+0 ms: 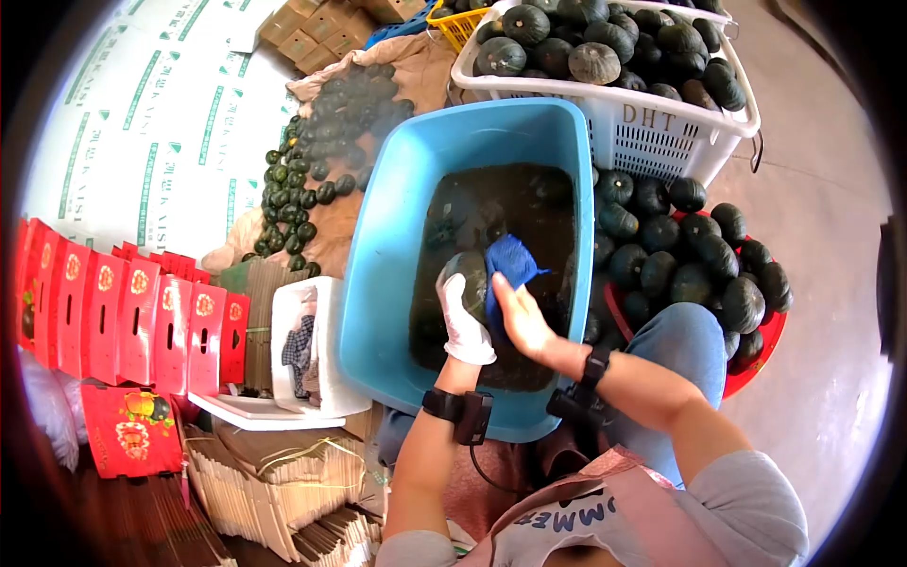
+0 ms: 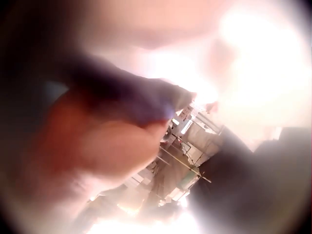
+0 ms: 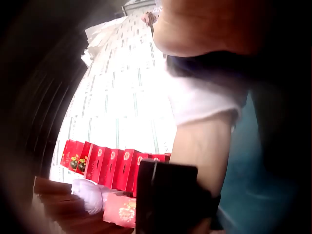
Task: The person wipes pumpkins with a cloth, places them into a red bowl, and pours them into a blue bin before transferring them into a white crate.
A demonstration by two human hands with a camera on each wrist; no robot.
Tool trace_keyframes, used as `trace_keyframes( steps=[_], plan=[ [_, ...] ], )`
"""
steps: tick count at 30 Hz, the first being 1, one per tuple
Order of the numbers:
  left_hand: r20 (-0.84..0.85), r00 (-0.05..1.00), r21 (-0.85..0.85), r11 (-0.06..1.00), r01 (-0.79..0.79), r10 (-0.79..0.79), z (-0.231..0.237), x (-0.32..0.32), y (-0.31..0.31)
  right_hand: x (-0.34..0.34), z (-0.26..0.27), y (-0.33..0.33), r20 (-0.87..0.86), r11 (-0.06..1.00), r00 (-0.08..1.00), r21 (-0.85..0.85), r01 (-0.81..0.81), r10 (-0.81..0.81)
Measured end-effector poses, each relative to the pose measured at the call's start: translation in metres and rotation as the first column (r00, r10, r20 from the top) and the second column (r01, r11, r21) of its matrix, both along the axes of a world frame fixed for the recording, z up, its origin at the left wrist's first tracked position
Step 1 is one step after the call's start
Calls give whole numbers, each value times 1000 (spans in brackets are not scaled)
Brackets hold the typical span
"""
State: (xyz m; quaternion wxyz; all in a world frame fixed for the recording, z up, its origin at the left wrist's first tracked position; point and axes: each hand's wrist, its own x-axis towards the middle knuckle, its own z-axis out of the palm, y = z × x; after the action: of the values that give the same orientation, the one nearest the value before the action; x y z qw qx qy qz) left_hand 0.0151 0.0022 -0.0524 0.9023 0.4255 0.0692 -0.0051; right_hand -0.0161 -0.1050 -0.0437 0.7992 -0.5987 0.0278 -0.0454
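Over the murky water in a blue tub (image 1: 373,283), my left hand (image 1: 465,326), in a white glove, holds a dark green kabocha squash (image 1: 465,268). My bare right hand (image 1: 524,321) grips a blue cloth (image 1: 511,258) and presses it against the squash's right side. Another dark round shape (image 1: 444,227) shows dimly in the water beyond the hands. The left wrist view is blurred, with the bare right hand (image 2: 112,151) large and close. In the right wrist view the glove's cuff (image 3: 204,105) shows beneath the right hand (image 3: 204,29); the squash is hidden there.
A white crate (image 1: 661,137) heaped with squashes stands behind the tub. More squashes fill a red basin (image 1: 770,345) at the right, beside my knee. Smaller ones lie on a tan cloth (image 1: 416,66). Left are a foam box (image 1: 331,378), red cartons (image 1: 132,307) and stacked cardboard (image 1: 274,491).
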Motion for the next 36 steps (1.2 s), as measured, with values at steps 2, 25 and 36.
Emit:
trace_keyframes(
  steps=[2,25,36],
  plan=[
    [111,986,342,926,-158,127,17,-2,-14,-14,9,-6,73,985,992,-148,-87,99],
    [-48,997,-60,997,-56,53,72,-11,2,-2,55,-47,408,613,657,-783,-106,634],
    [184,976,336,940,52,-120,56,-33,-9,37,39,-36,-222,945,929,210,-251,297]
  ],
)
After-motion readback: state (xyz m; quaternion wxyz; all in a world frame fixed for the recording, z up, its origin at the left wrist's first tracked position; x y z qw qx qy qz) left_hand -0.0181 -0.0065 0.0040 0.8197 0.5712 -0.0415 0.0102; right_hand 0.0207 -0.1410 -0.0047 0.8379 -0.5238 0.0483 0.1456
